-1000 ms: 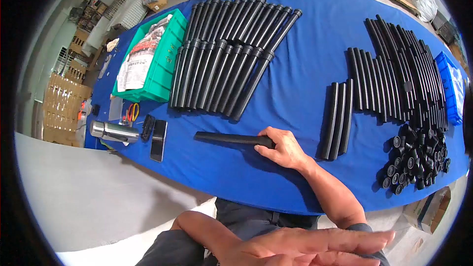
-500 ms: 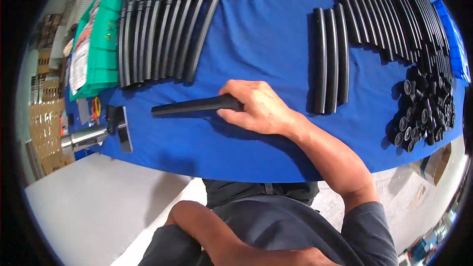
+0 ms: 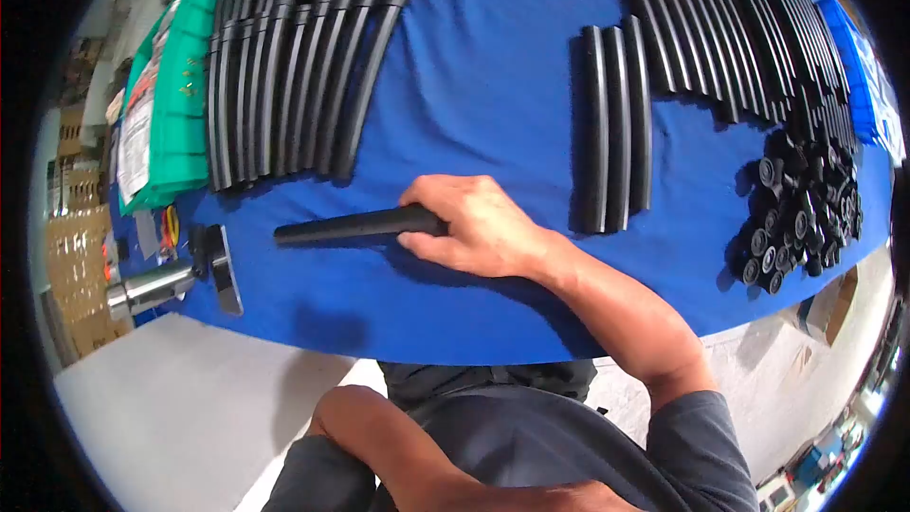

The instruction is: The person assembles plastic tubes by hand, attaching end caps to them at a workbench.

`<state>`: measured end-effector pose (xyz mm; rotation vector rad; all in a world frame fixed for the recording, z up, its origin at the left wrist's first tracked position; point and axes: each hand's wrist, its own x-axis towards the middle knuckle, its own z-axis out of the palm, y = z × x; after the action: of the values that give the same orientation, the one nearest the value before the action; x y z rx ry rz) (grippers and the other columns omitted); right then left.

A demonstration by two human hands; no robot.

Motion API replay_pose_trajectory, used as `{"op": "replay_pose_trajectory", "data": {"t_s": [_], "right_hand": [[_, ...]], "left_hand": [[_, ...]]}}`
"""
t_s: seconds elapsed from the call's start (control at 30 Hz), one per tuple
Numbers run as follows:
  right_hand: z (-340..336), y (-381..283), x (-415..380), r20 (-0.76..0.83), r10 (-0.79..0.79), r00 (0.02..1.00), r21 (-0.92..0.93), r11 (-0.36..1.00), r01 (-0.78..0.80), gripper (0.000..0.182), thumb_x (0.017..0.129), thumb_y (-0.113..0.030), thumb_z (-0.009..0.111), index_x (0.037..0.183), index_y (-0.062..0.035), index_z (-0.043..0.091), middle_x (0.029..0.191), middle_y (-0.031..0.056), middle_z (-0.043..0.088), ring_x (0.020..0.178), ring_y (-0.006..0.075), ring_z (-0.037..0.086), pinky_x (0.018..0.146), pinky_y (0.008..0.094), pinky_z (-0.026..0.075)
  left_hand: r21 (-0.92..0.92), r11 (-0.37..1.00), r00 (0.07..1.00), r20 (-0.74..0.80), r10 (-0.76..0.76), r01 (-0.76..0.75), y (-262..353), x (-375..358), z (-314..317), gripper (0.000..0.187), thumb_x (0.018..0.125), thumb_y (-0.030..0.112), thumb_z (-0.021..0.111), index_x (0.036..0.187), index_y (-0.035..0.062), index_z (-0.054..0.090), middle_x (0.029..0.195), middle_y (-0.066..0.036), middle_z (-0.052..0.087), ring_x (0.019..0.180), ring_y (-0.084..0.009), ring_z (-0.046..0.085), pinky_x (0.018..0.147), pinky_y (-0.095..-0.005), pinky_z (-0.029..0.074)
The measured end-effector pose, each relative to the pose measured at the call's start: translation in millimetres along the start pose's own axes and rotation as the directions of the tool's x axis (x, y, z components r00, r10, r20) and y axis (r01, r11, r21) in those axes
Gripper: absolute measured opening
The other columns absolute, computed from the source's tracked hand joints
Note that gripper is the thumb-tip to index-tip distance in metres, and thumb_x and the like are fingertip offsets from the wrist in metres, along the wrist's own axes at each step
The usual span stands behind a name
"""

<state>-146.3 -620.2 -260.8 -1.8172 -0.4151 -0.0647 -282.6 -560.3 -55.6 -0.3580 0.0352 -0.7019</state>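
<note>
My right hand [image 3: 479,226] is closed around one end of a black tube [image 3: 346,226], which points left just above the blue cloth. To the right of that hand, three black tubes [image 3: 616,128] lie side by side. On the left is a row of longer black tubes [image 3: 294,95] with collars partway along them. A metal cylinder [image 3: 152,289] with a dark flat plate [image 3: 226,270] at its end stands at the table's left edge. My left forearm [image 3: 398,441] is folded across my body, and its hand is out of the frame.
A green bin [image 3: 190,100] with papers stands at the left edge of the blue cloth [image 3: 493,322]. Many black tubes [image 3: 720,47] lie at the far right, beside a pile of small black fittings [image 3: 806,213]. A blue bin [image 3: 858,76] sits behind them.
The camera view has shifted slightly, so the table's contents appear a little lower and further left. My right hand keeps its hold on the tube.
</note>
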Motion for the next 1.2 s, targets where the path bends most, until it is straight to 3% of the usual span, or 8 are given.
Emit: {"op": "replay_pose_trajectory", "data": {"t_s": [0.1, 0.17, 0.27, 0.33, 0.47, 0.6, 0.7, 1.2], "right_hand": [[-0.4, -4.3, 0.3, -0.013, 0.095, 0.995, 0.027, 0.995, -0.095, 0.031, 0.083, -0.023, 0.075, 0.101, 0.0004, 0.064, 0.078, 0.0168, 0.061, 0.072, 0.0344, 0.064, 0.067, 0.0434, 0.049], [-3.1, -6.5, -0.5, -0.015, 0.096, 0.995, 0.046, 0.994, -0.095, 0.032, 0.082, -0.023, 0.076, 0.101, 0.0003, 0.064, 0.073, 0.0158, 0.059, 0.067, 0.0347, 0.062, 0.064, 0.0421, 0.048], [-6.6, -12.9, 0.2, -0.051, 0.167, 0.985, 0.09, 0.983, -0.162, 0.029, 0.082, -0.023, 0.074, 0.094, 0.0015, 0.065, 0.071, 0.0191, 0.063, 0.067, 0.0364, 0.065, 0.062, 0.0451, 0.049], [-5.0, -11.0, -1.6, -0.088, 0.183, 0.979, 0.124, 0.977, -0.172, 0.029, 0.082, -0.024, 0.075, 0.095, 0.0009, 0.067, 0.065, 0.0158, 0.061, 0.061, 0.0291, 0.065, 0.059, 0.0428, 0.048], [-9.7, -20.4, -1.5, 0.071, 0.323, 0.944, 0.263, 0.906, -0.33, 0.032, 0.085, -0.025, 0.078, 0.099, 0.0016, 0.067, 0.06, 0.0082, 0.057, 0.06, 0.0154, 0.063, 0.056, 0.0368, 0.049], [-13.0, -29.5, 1.5, 0.271, 0.426, 0.863, 0.354, 0.79, -0.501, 0.033, 0.085, -0.018, 0.079, 0.106, 0.0023, 0.064, 0.066, 0.0089, 0.06, 0.063, 0.0194, 0.065, 0.061, 0.0365, 0.051], [-5.1, -14.1, -0.1, -0.063, 0.034, 0.997, 0.113, 0.993, -0.026, 0.032, 0.084, -0.015, 0.079, 0.107, 0.0011, 0.064, 0.074, 0.0112, 0.062, 0.067, 0.0233, 0.066, 0.065, 0.0374, 0.051], [6.6, -15.3, 1.5, -0.045, 0.068, 0.997, 0.094, 0.994, -0.063, 0.033, 0.084, -0.014, 0.079, 0.109, -0.0007, 0.064, 0.085, 0.015, 0.065, 0.077, 0.03, 0.067, 0.069, 0.0386, 0.051]], "left_hand": [[0.484, 0.843, 0.969, -0.049, -0.241, 0.234, 61.2, -15.5, -14.6, 0.08, 0.1, 0.054, 0.048, 0.137, -0.0165, 0.049, 0.137, -0.037, 0.054, 0.125, -0.046, 0.056, 0.106, -0.0488, 0.045], [0.593, 0.593, 0.837, -0.414, -0.357, 0.545, 120.9, -18.5, -11.4, 0.088, 0.098, 0.072, 0.04, 0.139, -0.0055, 0.053, 0.135, -0.036, 0.056, 0.132, -0.0497, 0.051, 0.111, -0.0561, 0.041], [0.791, 0.556, 0.888, -0.42, 0.189, 0.256, 194.7, -47.1, -60.8, 0.053, 0.105, 0.045, 0.051, 0.12, -0.0044, 0.059, 0.113, -0.023, 0.07, 0.108, -0.0367, 0.069, 0.096, -0.0503, 0.056], [0.844, 0.437, 0.795, -0.484, 0.366, 0.313, 247.5, -74.6, -83.2, 0.055, 0.105, 0.044, 0.051, 0.134, -0.0026, 0.053, 0.128, -0.024, 0.064, 0.12, -0.0374, 0.064, 0.1, -0.0511, 0.054], [0.793, 0.608, 0.87, -0.314, 0.38, 0.02, 286.7, -64.3, -91.7, 0.06, 0.104, 0.035, 0.055, 0.152, 0.0046, 0.036, 0.157, -0.022, 0.038, 0.143, -0.0402, 0.043, 0.111, -0.0541, 0.047], [0.775, 0.611, 0.944, -0.058, 0.325, -0.162, 315.8, -50.7, -112.7, 0.042, 0.101, 0.014, 0.061, 0.141, 0.0098, 0.049, 0.147, -0.023, 0.051, 0.14, -0.0454, 0.044, 0.112, -0.06, 0.045], [0.782, 0.586, 0.928, -0.028, 0.372, -0.212, 317.6, -38.6, -123.7, 0.033, 0.102, 0.014, 0.06, 0.133, 0.0078, 0.053, 0.137, -0.023, 0.06, 0.134, -0.0457, 0.051, 0.109, -0.0581, 0.05], [0.84, 0.521, 0.918, -0.076, 0.39, -0.152, 296.4, -33.3, -119.7, 0.03, 0.102, 0.016, 0.06, 0.131, 0.0083, 0.055, 0.133, -0.021, 0.063, 0.132, -0.0427, 0.054, 0.107, -0.0543, 0.052]]}}
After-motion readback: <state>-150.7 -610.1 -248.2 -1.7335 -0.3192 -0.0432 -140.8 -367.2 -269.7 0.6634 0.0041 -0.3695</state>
